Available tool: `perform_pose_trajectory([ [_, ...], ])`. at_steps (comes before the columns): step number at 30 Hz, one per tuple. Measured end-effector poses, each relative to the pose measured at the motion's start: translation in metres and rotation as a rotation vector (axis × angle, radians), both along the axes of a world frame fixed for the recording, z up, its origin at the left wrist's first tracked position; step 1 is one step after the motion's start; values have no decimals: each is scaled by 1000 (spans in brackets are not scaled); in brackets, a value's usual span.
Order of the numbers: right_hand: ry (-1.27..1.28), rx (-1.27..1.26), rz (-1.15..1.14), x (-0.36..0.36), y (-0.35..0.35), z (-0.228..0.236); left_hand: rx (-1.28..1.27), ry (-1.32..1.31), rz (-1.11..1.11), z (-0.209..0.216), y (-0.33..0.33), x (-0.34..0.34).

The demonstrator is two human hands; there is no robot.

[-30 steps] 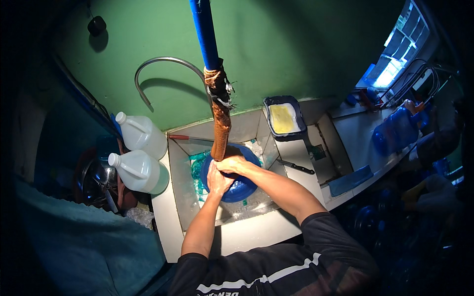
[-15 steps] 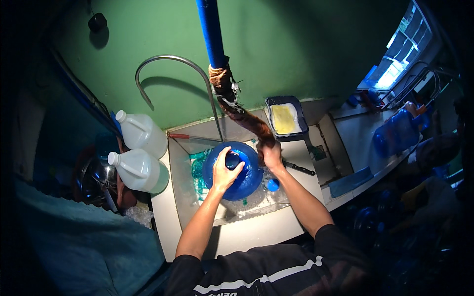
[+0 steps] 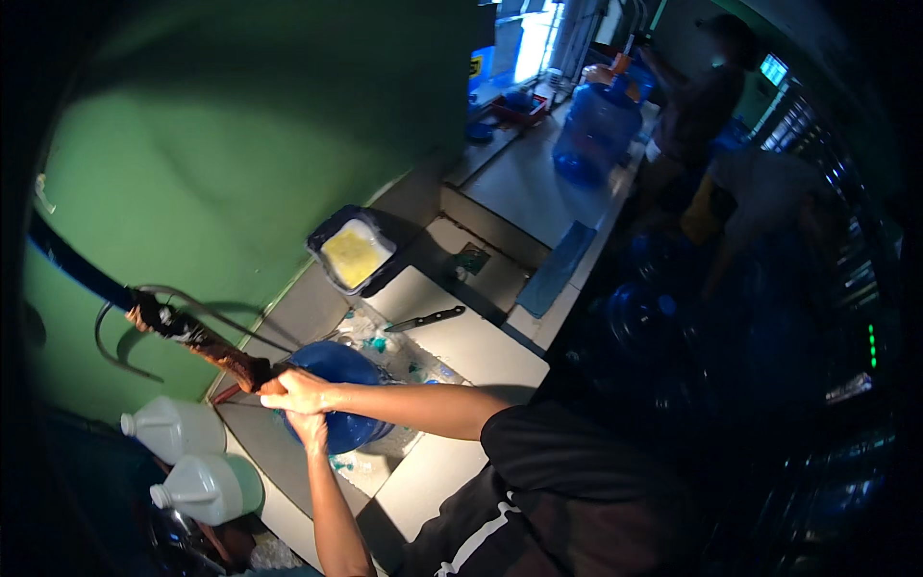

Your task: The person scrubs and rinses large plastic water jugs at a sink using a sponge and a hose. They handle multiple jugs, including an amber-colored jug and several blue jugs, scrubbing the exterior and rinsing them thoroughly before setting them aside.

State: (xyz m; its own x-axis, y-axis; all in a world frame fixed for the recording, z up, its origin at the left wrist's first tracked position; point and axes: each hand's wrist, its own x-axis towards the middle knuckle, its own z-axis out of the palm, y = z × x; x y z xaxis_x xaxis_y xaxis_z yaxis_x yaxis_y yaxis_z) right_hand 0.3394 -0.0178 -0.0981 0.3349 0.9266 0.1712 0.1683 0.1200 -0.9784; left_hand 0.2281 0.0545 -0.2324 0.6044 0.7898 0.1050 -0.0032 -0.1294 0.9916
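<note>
A round blue water jug (image 3: 338,363) sits in the sink, seen from above. My right hand (image 3: 296,390) is closed around the lower end of a brown-wrapped hose (image 3: 216,354), which continues up as a blue pipe (image 3: 77,267). That hand is over the jug's mouth, which is hidden. Just below it, my left hand (image 3: 310,427) is closed at the jug's neck, its fingers partly covered by the right hand. A black-handled knife (image 3: 426,319) lies on the white tiled ledge.
A dark tub (image 3: 313,252) with a yellow sponge (image 3: 352,256) stands by the green wall. Two white plastic gallon jugs (image 3: 183,429) (image 3: 213,489) are left of the sink. At the far right, a person (image 3: 700,101) stands by another blue water jug (image 3: 598,125).
My view has swung right, bringing the co-worker into sight. My right hand has brought the hose end from the jug's right side to over its mouth, against my left hand.
</note>
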Motion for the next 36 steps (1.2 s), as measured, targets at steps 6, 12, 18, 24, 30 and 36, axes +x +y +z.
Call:
perform_pose_trajectory([
  [6, -51, -126, 47, 21, -18, -25, 380, -58, 81, 33, -8, -24],
  [12, 53, 139, 61, 16, -23, -56, 146, -319, 137, 76, -11, -7],
  [18, -323, -54, -145, -9, 10, -94, 157, -40, -42, 130, -7, 34],
  [24, -61, -50, 192, 22, 31, -104, 83, 276, 74, 138, -2, 28],
  [30, -379, -292, 84, -12, 20, -123, 216, 399, 126, 128, 2, 23],
  [36, -204, 56, -258, -1, 21, -119, 148, 16, -19, 73, 13, 32],
])
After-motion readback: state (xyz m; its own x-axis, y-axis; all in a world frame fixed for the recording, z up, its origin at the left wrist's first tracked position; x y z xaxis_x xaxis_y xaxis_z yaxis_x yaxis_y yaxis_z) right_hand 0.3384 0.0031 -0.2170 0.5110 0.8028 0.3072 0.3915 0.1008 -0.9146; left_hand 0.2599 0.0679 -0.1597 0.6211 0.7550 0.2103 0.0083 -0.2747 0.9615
